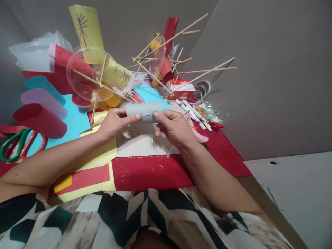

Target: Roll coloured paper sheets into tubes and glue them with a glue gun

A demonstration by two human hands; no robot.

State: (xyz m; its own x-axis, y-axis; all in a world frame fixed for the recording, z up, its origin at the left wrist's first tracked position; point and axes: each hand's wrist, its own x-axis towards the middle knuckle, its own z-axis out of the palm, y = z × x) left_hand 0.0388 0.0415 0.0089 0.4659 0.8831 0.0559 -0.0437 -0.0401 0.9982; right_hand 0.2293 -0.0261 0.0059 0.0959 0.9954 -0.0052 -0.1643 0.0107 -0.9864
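Note:
A roll of pale blue-grey paper [144, 110] is held level between both hands above the red table cover [153, 173]. My left hand [114, 121] pinches its left end with thumb and fingers closed. At the right end, my right hand [174, 126] grips the roll with the thumb on top. A white sheet [141, 142] lies under the hands, with yellow paper [100, 157] beside my left wrist.
Rolled red, pink and blue paper tubes [41, 109] and scissors [22, 143] lie at the left. Behind the hands stand wooden sticks [155, 74], clear plastic lids [86, 74], yellow paper and a red box [181, 90]. Markers [192, 112] and tape rolls [201, 89] lie at the right, near the grey wall.

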